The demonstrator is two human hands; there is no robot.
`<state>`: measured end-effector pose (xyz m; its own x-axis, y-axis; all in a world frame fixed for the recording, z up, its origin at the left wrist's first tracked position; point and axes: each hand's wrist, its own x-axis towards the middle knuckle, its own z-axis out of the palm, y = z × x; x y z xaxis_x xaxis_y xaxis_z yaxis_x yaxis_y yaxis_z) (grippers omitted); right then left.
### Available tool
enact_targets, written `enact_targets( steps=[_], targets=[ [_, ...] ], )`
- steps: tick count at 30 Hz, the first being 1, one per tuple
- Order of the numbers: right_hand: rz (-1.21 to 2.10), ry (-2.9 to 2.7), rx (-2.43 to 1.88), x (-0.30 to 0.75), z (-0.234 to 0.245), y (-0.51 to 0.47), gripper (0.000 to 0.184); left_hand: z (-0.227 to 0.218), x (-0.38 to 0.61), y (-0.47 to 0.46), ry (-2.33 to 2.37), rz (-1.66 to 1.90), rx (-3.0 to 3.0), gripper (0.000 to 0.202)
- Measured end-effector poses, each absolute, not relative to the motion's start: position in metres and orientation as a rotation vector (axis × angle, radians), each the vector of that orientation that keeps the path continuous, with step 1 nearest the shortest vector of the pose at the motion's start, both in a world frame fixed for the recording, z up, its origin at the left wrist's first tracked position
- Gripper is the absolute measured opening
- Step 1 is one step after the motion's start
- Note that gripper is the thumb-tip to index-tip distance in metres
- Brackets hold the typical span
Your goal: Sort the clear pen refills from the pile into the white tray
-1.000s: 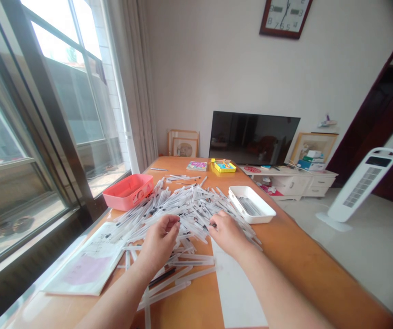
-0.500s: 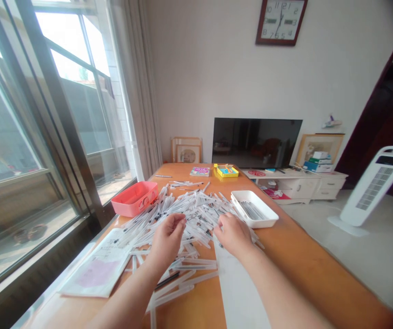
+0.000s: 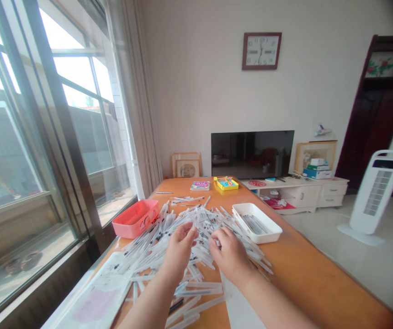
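A big heap of clear plastic pens (image 3: 169,237) covers the middle of the orange wooden table (image 3: 302,278). My left hand (image 3: 180,249) hovers over the heap with its fingers curled together, and I cannot make out what is between them. My right hand (image 3: 230,256) is just to its right, knuckles up, fingers bent down into the pens. The two hands are a few centimetres apart. A white tray (image 3: 258,222) holding several dark pen refills sits to the right of the heap. A pink tray (image 3: 135,218) sits to its left.
A printed paper sheet (image 3: 97,297) lies at the table's near left corner by the window. A yellow box (image 3: 227,183) and a small book (image 3: 199,185) lie at the far end. Behind stand a TV (image 3: 252,148), a low cabinet and a white tower fan (image 3: 374,192).
The camera has tilted upward, so more wall and the whole clock show. Both hands have drawn closer together over the pen heap, and the left hand's fingers have lifted slightly.
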<state>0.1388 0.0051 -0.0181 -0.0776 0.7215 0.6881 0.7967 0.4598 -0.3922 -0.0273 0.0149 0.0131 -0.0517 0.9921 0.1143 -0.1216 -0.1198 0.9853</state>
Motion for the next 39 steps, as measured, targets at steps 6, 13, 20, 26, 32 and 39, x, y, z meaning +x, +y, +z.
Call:
enact_targets(
  steps=[6,13,20,26,32,39],
  targets=[
    [-0.037,-1.867,-1.173,0.122,-0.02,-0.002,0.008,0.011,-0.033,0.009,1.137,1.319,1.368,0.042],
    [0.049,-1.798,-1.139,0.126,-0.024,0.004,0.022,0.0,-0.043,0.021,1.184,1.401,1.413,0.036],
    [0.135,-1.65,-1.046,0.138,-0.016,0.009,0.027,-0.015,-0.047,0.033,1.248,1.442,1.751,0.032],
    [0.468,-1.355,-1.0,0.142,-0.006,0.008,0.03,-0.012,-0.05,0.027,1.446,1.369,2.065,0.027],
    [0.846,-0.955,-0.88,0.155,0.003,0.01,0.038,-0.004,-0.052,0.018,1.598,1.165,2.246,0.029],
    [0.842,-0.831,-0.81,0.165,0.011,0.009,0.038,0.001,-0.05,0.013,1.689,1.012,2.326,0.031]
  ],
)
